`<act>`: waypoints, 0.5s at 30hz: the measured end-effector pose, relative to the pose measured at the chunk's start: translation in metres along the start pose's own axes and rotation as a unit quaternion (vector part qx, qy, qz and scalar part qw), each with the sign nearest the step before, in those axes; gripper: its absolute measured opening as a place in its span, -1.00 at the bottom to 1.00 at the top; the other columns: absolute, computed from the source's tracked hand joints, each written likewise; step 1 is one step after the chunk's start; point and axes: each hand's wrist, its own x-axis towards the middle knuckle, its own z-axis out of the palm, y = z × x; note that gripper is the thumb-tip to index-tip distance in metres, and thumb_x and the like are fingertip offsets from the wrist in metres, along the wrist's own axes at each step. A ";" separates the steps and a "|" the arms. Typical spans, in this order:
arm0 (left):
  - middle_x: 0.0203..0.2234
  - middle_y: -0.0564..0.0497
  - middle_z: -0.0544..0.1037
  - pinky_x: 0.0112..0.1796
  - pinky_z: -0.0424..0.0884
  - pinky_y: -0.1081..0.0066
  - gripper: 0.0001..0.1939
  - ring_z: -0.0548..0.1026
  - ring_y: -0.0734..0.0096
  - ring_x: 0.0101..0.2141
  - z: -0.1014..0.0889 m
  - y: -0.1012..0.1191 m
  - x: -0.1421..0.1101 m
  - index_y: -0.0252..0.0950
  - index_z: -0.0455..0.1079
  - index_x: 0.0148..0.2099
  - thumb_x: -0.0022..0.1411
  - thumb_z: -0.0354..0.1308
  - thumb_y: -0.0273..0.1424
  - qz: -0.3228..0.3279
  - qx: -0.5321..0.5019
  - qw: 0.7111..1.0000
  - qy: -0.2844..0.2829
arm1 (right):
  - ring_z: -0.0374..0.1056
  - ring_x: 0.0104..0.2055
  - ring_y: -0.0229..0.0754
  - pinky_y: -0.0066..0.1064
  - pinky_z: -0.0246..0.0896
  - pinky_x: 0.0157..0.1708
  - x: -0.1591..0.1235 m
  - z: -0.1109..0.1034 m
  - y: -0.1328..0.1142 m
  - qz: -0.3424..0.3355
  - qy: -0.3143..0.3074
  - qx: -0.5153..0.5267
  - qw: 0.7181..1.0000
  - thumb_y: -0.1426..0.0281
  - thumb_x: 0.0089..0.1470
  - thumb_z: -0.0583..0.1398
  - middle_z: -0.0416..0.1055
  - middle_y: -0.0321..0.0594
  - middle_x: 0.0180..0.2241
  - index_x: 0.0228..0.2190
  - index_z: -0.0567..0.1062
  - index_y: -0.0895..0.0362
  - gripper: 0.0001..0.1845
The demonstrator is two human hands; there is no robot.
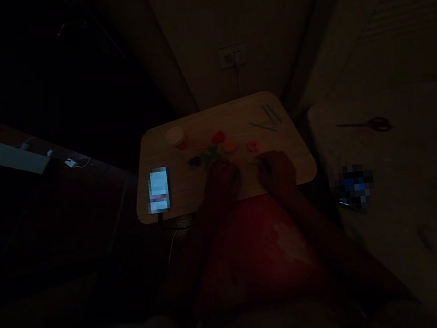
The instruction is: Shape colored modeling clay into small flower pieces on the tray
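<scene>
The scene is very dark and finger detail is hard to make out. My left hand (223,178) is closed near the front of a small wooden table, with a small green piece (237,173) showing at its fingers. To its right, my right hand (276,170) is also closed, and a thin green strip (252,163) sticks out at its fingertips. Just beyond my left hand lie green leaf-like pieces (210,155) and a dark piece (194,161). Past them are a red piece (218,136) and an orange piece (229,146). A pinkish-red flower-shaped ring (253,145) lies just beyond my right hand.
A round tub (176,136) stands at the tabletop's (205,118) back left. A lit phone (159,190) with a cable lies front left. Several thin green sticks (267,118) lie back right. Scissors (372,124) rest on the pale surface at right. A wall socket (233,55) is behind.
</scene>
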 end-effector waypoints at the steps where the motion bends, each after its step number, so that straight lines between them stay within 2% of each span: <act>1: -0.02 -0.22 0.48 0.11 0.40 -0.03 -0.79 0.43 -0.04 0.03 0.001 0.001 0.000 -0.26 0.53 -0.02 0.32 0.26 -0.35 0.000 0.002 1.000 -0.004 | 0.38 0.02 0.17 -0.03 0.23 0.05 0.000 0.000 0.000 0.003 -0.003 -0.009 1.000 0.39 0.21 0.18 0.59 0.02 -0.08 -0.10 0.60 0.13 -0.73; 5: -0.03 -0.15 0.51 0.14 0.38 0.01 -0.79 0.44 0.03 0.04 0.005 0.000 -0.005 -0.23 0.51 -0.03 0.28 0.26 -0.43 -0.011 -0.040 0.999 0.007 | 0.30 0.09 0.25 0.07 0.13 0.08 0.000 -0.002 -0.002 0.021 0.003 -0.036 0.999 0.33 0.20 0.21 0.59 0.04 -0.07 -0.11 0.61 0.13 -0.73; 8: -0.16 -0.07 0.57 0.01 0.47 0.18 -0.81 0.51 0.19 -0.10 0.006 -0.001 -0.007 -0.25 0.48 -0.08 0.25 0.22 -0.51 -0.057 -0.151 0.987 0.016 | 0.26 0.13 0.25 0.09 0.10 0.12 0.000 -0.003 -0.003 0.003 0.013 -0.032 0.999 0.31 0.20 0.22 0.54 0.08 0.02 -0.04 0.58 0.14 -0.67; 12: -0.29 0.03 0.60 -0.20 0.49 0.38 -0.75 0.54 0.36 -0.28 0.005 -0.003 -0.004 -0.26 0.49 -0.13 0.11 0.34 -0.50 -0.161 -0.314 0.933 0.070 | 0.34 0.08 0.18 0.07 0.15 0.15 0.001 -0.003 -0.003 -0.038 0.044 0.045 0.997 0.31 0.21 0.20 0.55 0.05 -0.02 -0.08 0.57 0.13 -0.71; 15: -0.33 0.04 0.61 -0.23 0.50 0.40 -0.74 0.55 0.38 -0.31 0.003 -0.005 -0.003 -0.26 0.50 -0.24 0.00 0.45 -0.42 -0.224 -0.401 0.879 0.128 | 0.46 -0.08 0.06 -0.09 0.32 -0.01 0.002 0.000 -0.010 -0.061 -0.006 0.177 0.982 0.27 0.19 0.24 0.60 -0.03 -0.13 -0.13 0.58 0.11 -0.74</act>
